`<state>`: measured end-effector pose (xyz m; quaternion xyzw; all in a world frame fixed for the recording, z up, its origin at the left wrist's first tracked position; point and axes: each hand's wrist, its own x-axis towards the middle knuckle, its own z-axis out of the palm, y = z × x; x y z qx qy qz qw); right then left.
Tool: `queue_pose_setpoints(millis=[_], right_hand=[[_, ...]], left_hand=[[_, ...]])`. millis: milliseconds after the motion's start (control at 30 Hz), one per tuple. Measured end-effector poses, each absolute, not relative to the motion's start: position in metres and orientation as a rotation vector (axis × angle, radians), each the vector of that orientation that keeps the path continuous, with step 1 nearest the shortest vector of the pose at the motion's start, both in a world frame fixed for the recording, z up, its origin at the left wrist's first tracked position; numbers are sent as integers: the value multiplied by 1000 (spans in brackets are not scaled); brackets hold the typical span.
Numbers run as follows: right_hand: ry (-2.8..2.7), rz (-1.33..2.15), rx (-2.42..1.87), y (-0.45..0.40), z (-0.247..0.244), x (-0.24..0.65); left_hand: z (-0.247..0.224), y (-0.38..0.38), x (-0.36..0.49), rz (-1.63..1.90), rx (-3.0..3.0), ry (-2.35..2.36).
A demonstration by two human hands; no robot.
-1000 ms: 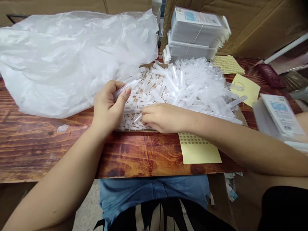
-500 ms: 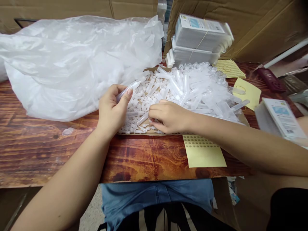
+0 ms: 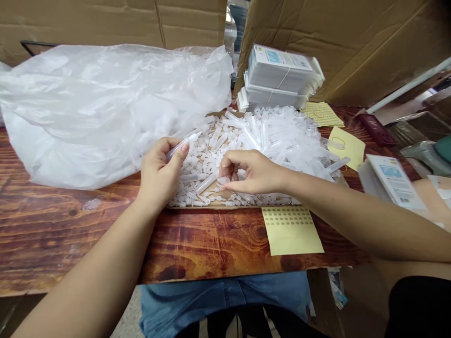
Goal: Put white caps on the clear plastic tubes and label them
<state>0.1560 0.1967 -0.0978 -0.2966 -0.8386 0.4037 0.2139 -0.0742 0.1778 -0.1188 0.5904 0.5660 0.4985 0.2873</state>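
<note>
My left hand (image 3: 160, 169) is closed around a clear plastic tube (image 3: 183, 145), thumb on top, its narrow white end pointing up and right. My right hand (image 3: 246, 171) is low over the heap, fingers curled in and thumb beneath. A small translucent white plastic piece (image 3: 223, 180) shows at its fingertips; its exact shape is hard to make out. Just left of these fingers, a loose clear tube (image 3: 207, 183) lies slanted on many small white plastic fittings (image 3: 197, 162). Behind my right hand is a heap of clear tubes (image 3: 296, 138). A shallow cardboard tray (image 3: 225, 207) holds these parts.
A large white plastic bag (image 3: 105, 112) lies at the left. Banded stacks of printed packets (image 3: 278, 77) stand behind the heap. Yellow sticker sheets (image 3: 294, 239) lie at the front edge and right. Another packet stack (image 3: 391, 180) is at the right. Cardboard walls (image 3: 317, 37) rise behind.
My right hand has lifted slightly and its fingers have turned, showing the small piece at the fingertips. The left hand keeps hold of its tube. The whole view has shifted a little.
</note>
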Motion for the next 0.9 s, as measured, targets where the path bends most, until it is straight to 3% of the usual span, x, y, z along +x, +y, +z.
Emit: queue_pose_setpoints(millis=[533,667,800,900], right_hand=[[-2426,783,-788,211,-93,166],[-2636,305,-817,241,-63,170],[-2715,-371,-1176,297,-16,165],[-2728,-368,-1425,339,4,151]], left_hand=[[-116,176,-76,1308,1569,1535],[-116,175,-78,1276,1582,1564],[-115,175,-82,1232,1607,1610],[-116,177,-88,1176,1623,1616]])
